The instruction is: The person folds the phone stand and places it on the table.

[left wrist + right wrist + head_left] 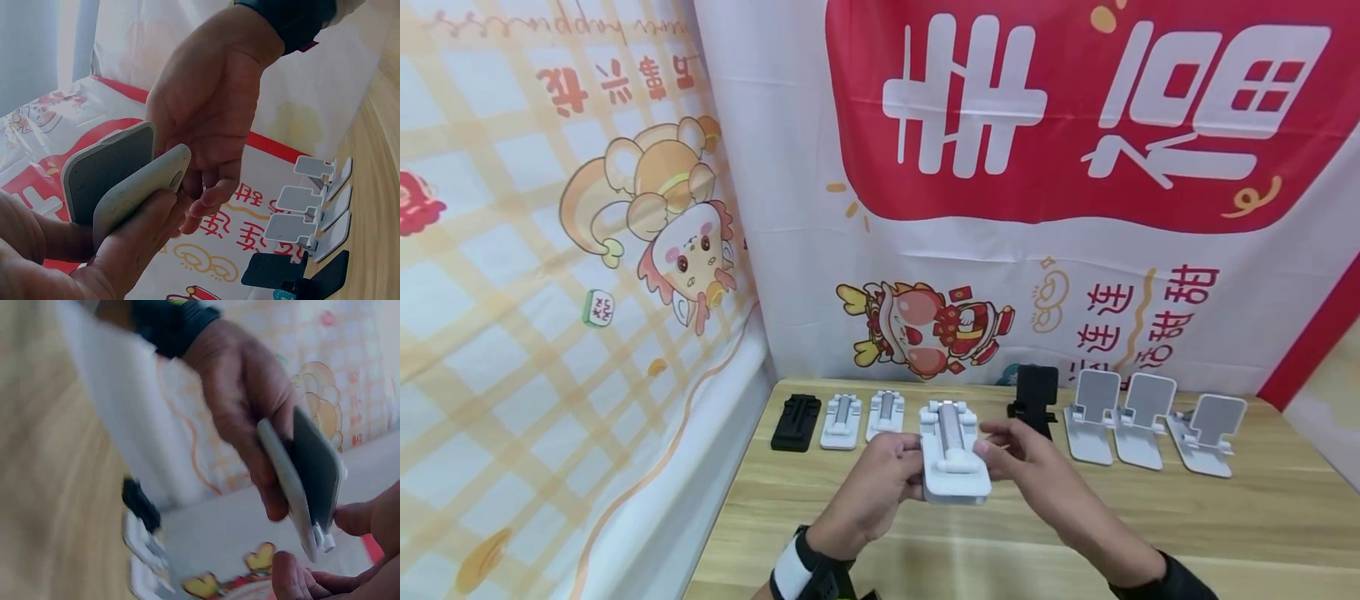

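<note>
A white phone stand (955, 454), folded with its two plates slightly apart, is held above the table. My left hand (883, 483) grips it from the left, with fingers (275, 503) along the outside of one plate. On the other side is my right hand (1026, 462), its thumb right at the stand's edge. Its loosely bent fingers (290, 575) stand beside the hinge end in the right wrist view. Between the plates, a grey pad (112, 165) shows in the left wrist view.
At the table's (850, 517) back left lie a folded black stand (796, 422) and two folded white stands, one (841, 422) nearest it. Back right, a black stand (1036, 396) and three white stands, one (1092, 417) beside it, stand unfolded. A printed cloth (790, 250) hangs behind.
</note>
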Available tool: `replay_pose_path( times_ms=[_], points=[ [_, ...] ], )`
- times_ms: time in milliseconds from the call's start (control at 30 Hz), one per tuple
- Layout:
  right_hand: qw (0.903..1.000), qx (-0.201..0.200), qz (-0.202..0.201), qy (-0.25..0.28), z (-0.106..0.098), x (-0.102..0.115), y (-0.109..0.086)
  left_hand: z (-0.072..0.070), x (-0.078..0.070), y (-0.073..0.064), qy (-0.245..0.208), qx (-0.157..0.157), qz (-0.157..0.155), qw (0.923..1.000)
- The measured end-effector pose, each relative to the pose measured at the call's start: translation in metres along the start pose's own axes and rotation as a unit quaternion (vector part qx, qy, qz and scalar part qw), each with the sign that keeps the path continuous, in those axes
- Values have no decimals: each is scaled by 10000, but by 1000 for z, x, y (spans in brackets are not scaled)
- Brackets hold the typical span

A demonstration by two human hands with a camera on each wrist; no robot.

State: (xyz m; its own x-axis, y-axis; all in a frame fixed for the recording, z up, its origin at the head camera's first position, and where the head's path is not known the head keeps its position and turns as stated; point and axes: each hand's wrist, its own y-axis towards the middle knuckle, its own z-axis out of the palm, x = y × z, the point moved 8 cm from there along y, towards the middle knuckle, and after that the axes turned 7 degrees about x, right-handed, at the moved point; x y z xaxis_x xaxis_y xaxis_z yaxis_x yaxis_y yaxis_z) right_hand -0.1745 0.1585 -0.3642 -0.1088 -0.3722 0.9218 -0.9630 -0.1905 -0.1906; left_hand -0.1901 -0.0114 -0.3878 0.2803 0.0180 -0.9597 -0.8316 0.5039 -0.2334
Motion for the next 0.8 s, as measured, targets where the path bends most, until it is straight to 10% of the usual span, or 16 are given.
replay_pose_path(
  times_ms=[200, 800],
  points=[
    [9826, 1042, 432, 1473, 11, -10, 2, 5, 2, -1, 6, 25, 73, 10000],
    [9747, 1318, 532, 1725, 15, -15, 4, 9, 2, -4, -939, 971, 297, 9904]
  ],
)
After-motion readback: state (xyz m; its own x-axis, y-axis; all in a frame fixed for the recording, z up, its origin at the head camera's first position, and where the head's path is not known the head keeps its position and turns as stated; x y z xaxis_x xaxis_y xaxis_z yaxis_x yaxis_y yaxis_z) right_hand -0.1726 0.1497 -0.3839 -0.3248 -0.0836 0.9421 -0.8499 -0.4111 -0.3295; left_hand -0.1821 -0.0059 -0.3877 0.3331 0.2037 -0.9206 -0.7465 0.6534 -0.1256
